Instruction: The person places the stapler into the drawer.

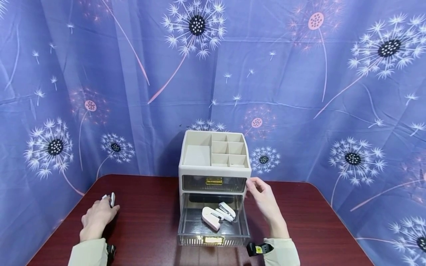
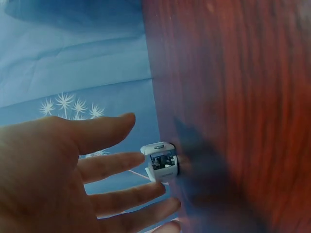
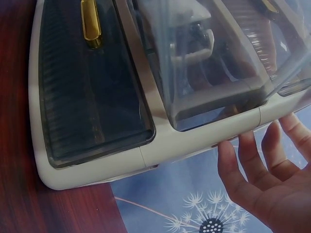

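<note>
A white desktop drawer box [image 1: 214, 171] stands mid-table, its clear drawer [image 1: 193, 241] pulled out. Inside that drawer lie a pale, rounded stapler [image 1: 210, 218] and a white stapler [image 1: 227, 211]. My right hand [image 1: 265, 201] touches the box's right side; in the right wrist view its fingertips [image 3: 226, 149] rest along the frame's edge. At the table's left, my left hand [image 1: 97, 218] reaches over a small white stapler-like item [image 1: 112, 199]. The left wrist view shows its fingers extended, fingertips right at this item [image 2: 168, 173], and the thumb apart from it.
Above the pulled-out drawer is a closed dark drawer [image 1: 196, 183] with a gold handle. Another closed drawer [image 3: 92, 111] shows below it in the right wrist view. Open compartments [image 1: 229, 148] top the box. A blue dandelion-print curtain [image 1: 213, 74] hangs behind the dark red table [image 1: 146, 218].
</note>
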### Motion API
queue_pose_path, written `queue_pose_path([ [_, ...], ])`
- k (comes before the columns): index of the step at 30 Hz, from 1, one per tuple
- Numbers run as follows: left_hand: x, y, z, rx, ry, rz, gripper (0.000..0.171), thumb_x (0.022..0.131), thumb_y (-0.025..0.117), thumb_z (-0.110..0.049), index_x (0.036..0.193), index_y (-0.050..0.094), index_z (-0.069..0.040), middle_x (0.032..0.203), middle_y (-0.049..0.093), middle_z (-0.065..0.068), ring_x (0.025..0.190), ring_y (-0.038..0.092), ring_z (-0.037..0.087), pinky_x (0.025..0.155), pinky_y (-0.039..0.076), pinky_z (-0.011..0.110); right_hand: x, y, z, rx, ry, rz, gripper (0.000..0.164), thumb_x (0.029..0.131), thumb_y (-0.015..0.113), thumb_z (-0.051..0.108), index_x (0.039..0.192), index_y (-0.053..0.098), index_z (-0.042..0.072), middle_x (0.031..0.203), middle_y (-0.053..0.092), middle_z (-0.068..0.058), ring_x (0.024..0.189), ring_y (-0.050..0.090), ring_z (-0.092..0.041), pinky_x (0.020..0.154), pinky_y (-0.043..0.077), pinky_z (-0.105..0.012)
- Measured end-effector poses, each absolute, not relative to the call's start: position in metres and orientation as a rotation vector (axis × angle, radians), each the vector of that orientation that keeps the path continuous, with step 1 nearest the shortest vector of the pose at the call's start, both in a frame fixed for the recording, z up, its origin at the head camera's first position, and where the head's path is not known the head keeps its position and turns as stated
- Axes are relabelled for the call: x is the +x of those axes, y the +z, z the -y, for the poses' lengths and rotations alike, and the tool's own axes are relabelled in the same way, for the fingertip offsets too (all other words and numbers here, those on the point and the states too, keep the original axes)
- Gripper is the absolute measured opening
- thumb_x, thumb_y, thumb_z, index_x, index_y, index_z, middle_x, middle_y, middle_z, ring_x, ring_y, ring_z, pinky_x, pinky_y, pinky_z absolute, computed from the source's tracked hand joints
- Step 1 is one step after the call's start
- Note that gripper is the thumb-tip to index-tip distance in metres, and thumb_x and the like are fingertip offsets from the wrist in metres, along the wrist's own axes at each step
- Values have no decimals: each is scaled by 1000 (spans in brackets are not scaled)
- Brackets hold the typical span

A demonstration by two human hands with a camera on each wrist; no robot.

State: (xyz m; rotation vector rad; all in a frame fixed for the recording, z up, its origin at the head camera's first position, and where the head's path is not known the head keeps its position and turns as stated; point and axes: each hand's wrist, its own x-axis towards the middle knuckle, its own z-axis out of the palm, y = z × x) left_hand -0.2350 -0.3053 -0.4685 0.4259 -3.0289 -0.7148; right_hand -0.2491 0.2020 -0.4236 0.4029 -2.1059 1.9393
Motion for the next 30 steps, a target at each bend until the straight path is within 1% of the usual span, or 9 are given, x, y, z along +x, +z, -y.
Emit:
queue_pose_path([
  [3, -237, -469, 308, 417, -709, 3019, 55, 90, 62, -31, 125, 47, 9, 113, 51, 41, 95, 51, 61, 72, 41, 66, -249, -424, -202, 398, 1942, 2105, 27, 100, 57, 15, 102, 60, -11, 82, 56, -13, 75, 60, -21, 70, 54, -36],
  [6, -238, -470, 311, 409, -697, 3011, 53, 90, 63, -31, 121, 47, 9, 109, 52, 42, 92, 53, 60, 69, 42, 65, -249, -424, -201, 398, 1927, 2120, 27, 100, 57, 16, 102, 60, -11, 82, 56, -15, 75, 60, -21, 70, 54, -36],
  [9, -240, -469, 313, 406, -701, 3004, 52, 90, 64, -35, 115, 49, 8, 102, 55, 40, 90, 54, 59, 67, 42, 64, -249, -423, -201, 398, 1917, 2127, 27, 100, 57, 16, 102, 60, -11, 82, 57, -14, 75, 60, -21, 71, 54, -38],
  [14, -243, -470, 311, 417, -713, 2983, 60, 88, 65, -43, 115, 48, 8, 99, 56, 39, 89, 55, 57, 66, 43, 62, -249, -421, -202, 414, 1908, 2122, 27, 100, 56, 16, 102, 61, -10, 82, 57, -11, 75, 60, -18, 71, 54, -38],
  [17, -243, -472, 311, 413, -719, 2971, 58, 87, 68, -40, 113, 48, 8, 94, 56, 37, 85, 56, 56, 64, 43, 62, -249, -421, -202, 420, 1906, 2124, 26, 100, 56, 16, 102, 61, -10, 83, 57, -14, 75, 60, -18, 71, 54, -37],
  [21, -242, -474, 311, 407, -717, 2940, 47, 84, 70, -26, 109, 49, 8, 90, 57, 36, 80, 57, 54, 60, 44, 60, -248, -421, -201, 408, 1907, 2128, 26, 100, 56, 15, 102, 61, -11, 83, 56, -17, 75, 60, -20, 72, 55, -38],
  [24, -242, -475, 312, 402, -704, 2917, 31, 84, 64, -15, 103, 52, 7, 90, 57, 37, 78, 57, 55, 58, 44, 59, -248, -421, -201, 399, 1902, 2131, 26, 100, 56, 15, 102, 61, -10, 82, 57, -16, 75, 61, -22, 72, 54, -38],
  [27, -241, -475, 312, 395, -695, 2899, 18, 84, 56, -9, 95, 54, 5, 88, 57, 38, 76, 57, 56, 56, 44, 59, -248, -421, -202, 397, 1894, 2131, 26, 100, 57, 15, 101, 61, -10, 82, 57, -16, 75, 60, -22, 71, 54, -38],
  [30, -240, -475, 312, 379, -694, 2886, 13, 85, 54, -7, 91, 54, 4, 87, 56, 39, 75, 56, 56, 55, 44, 59, -248, -421, -202, 398, 1890, 2130, 26, 100, 57, 15, 101, 61, -10, 82, 56, -17, 74, 60, -21, 70, 53, -36],
])
